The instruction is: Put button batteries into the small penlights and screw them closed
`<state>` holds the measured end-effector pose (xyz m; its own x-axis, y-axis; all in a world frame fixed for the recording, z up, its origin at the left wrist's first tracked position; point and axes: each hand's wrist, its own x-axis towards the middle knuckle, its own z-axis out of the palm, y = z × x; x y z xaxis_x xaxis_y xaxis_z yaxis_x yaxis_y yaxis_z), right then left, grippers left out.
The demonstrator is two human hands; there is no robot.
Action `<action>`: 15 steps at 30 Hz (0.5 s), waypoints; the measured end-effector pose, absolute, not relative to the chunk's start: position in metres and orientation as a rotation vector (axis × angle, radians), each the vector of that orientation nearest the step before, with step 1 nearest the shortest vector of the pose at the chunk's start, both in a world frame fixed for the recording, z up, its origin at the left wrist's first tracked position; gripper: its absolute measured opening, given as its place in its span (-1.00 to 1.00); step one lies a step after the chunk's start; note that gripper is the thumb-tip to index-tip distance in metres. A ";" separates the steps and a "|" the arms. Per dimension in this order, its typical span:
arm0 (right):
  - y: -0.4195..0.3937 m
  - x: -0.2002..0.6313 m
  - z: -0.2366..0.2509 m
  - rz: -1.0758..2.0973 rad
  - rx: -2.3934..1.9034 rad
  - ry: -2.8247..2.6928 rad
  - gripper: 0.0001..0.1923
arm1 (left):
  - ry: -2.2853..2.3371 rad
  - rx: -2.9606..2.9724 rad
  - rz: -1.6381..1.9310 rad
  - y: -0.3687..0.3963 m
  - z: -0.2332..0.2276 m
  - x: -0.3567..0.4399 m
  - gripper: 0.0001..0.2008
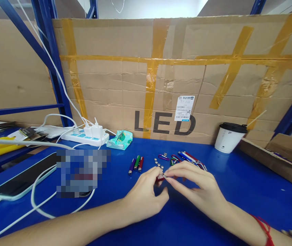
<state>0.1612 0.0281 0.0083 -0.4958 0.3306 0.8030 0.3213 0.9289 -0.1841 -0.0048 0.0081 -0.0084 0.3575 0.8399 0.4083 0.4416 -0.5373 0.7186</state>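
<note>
My left hand [146, 196] is closed around a short red flashlight tube [160, 177] with a pale label, mostly hidden by the fingers. The fingertips of my right hand [195, 182] pinch at the tube's silver end; anything between them is too small to make out. Just beyond lie several silver button cells [158, 165]. To their left are a purple flashlight tube [132, 166], a green one [137, 162] and a red one [141, 164], side by side. Behind my right hand sit a purple carabiner clip [163, 157], more coloured clips [175, 159] and several long slim tubes [186, 157].
On the blue tabletop [186, 225], a phone [25, 177] and white cables lie left, near a power strip [84, 136]. A teal packet [120, 140] sits beside it. A lidded cup [230, 138] and an open cardboard box [276, 162] stand right. Cardboard [110, 92] walls the back.
</note>
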 end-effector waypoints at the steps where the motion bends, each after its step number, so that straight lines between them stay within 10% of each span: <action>1: 0.028 0.161 0.008 0.013 -0.460 -2.124 -0.85 | 1.112 2.130 1.070 0.008 -0.008 -0.005 -0.82; 15: 0.028 0.160 0.009 0.078 -0.621 -2.239 -0.79 | 1.138 1.940 1.120 0.016 -0.013 -0.007 -0.85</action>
